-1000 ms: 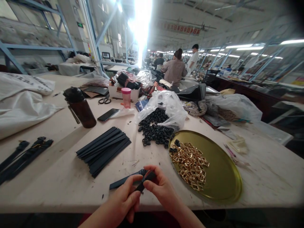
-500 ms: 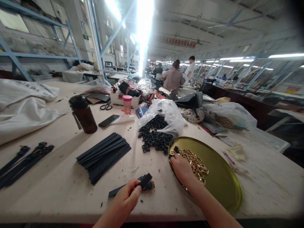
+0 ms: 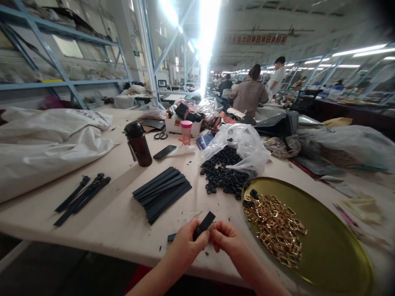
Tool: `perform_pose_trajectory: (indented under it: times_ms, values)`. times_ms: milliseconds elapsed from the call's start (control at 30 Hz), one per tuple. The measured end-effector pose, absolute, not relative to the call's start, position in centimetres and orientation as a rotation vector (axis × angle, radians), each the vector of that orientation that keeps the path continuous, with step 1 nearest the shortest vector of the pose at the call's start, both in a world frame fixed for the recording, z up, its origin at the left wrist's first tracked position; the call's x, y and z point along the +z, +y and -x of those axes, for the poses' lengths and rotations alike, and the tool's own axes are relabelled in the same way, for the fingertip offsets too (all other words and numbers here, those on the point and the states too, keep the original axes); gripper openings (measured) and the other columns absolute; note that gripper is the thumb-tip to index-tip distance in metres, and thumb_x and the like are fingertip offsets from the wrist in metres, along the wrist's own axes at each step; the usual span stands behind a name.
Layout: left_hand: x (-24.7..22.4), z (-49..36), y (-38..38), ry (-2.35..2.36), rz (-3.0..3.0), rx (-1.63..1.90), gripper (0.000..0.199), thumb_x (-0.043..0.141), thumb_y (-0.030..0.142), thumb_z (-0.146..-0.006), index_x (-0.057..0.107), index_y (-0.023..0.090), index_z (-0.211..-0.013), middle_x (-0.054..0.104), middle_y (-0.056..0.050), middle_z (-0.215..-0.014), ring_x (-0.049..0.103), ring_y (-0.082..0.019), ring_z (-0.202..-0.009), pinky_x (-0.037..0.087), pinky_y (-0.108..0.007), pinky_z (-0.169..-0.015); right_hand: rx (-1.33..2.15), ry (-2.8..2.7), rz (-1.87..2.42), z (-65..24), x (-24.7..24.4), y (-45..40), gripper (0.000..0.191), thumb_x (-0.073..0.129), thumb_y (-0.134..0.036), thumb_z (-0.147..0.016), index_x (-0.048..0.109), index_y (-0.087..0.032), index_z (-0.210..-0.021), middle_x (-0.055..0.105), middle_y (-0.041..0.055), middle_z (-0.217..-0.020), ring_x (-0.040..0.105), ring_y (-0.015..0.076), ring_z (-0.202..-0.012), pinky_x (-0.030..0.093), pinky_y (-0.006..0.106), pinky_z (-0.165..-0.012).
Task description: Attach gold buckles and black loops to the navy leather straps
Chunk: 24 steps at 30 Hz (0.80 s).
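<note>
Dark bottle (image 3: pixel 140 148) beside a phone (image 3: pixel 164 151), scissors (image 3: pixel 161 135) and pink-lidded cup (image 3: pixel 186 133) behind.

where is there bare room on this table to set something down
Bare tabletop shows between the left-hand straps and the fanned dark strips. The gold tray is bare right of the gold pieces. Crowded: the middle, with black rings and plastic bag.

dark strap (image 3: pixel 207 220) between the hands (image 3: pixel 189 239)
</note>
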<state>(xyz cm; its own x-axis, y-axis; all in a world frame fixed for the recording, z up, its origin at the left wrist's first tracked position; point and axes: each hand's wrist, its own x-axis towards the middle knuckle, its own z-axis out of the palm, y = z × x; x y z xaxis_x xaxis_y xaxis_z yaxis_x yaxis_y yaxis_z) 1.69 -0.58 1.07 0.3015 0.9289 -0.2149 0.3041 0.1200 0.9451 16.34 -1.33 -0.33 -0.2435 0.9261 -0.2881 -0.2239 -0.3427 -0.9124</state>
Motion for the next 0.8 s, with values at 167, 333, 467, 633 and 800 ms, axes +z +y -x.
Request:
perform_pose_trajectory:
  times_ms: [167,333,467,633,800]
  values:
    - [0.6,-0.5,-0.6,1.322,-1.426,0.711,0.014,0.045,0.027,-0.075,0.051,0.015,-0.072,0.048,0.004,-0.060,0.043,-0.011,-0.057,0.033,-0.022,-0.053,1.822,-0.980,1.083,-16.3,-0.5,-1.9,0.042,0.067,-0.027,-0.065,0.054,-0.017,-0.104,0.064,0.0015,-0.076,0.052,0.0113,-0.061,0.039,0.026,-0.061]
    - [1.2,-0.8,-0.6,1.340,-1.332,0.555,0.013,0.046,0.027,-0.072,0.049,0.016,-0.068,0.044,0.006,-0.053,0.039,-0.009,-0.050,0.031,-0.020,-0.049,1.527,-1.175,1.213,-16.6,-2.3,-2.0,0.047,0.067,-0.031,-0.066,0.053,-0.019,-0.109,0.053,-0.0045,-0.058,0.048,0.0121,-0.053,0.037,0.026,-0.052]
    - [1.9,-0.8,-1.0,1.259,-1.321,0.479,0.013,0.048,0.027,-0.073,0.052,0.015,-0.070,0.045,0.006,-0.053,0.039,-0.009,-0.050,0.031,-0.019,-0.049,1.501,-1.154,1.205,-16.3,-3.3,-1.8,0.044,0.072,-0.037,-0.061,0.059,-0.020,-0.100,0.054,-0.0028,-0.062,0.048,0.0120,-0.053,0.038,0.024,-0.048]
    - [1.7,0.6,-1.3,1.190,-1.469,0.535,0.031,0.036,0.037,-0.084,0.054,0.015,-0.072,0.050,0.003,-0.060,0.043,-0.010,-0.056,0.033,-0.020,-0.056,1.576,-0.851,1.144,-16.1,-2.3,-1.6,0.027,0.073,-0.039,-0.061,0.065,-0.018,-0.077,0.059,-0.0010,-0.062,0.050,0.0112,-0.053,0.044,0.026,-0.055]
    - [1.2,0.8,-1.7,1.247,-1.668,0.496,0.028,0.036,0.033,-0.086,0.054,0.017,-0.072,0.054,0.002,-0.065,0.049,-0.012,-0.062,0.034,-0.021,-0.060,1.681,-0.367,1.036,-15.1,-1.5,-2.1,0.029,0.078,-0.030,-0.056,0.064,-0.020,-0.079,0.060,-0.0018,-0.072,0.053,0.0074,-0.053,0.046,0.022,-0.054]
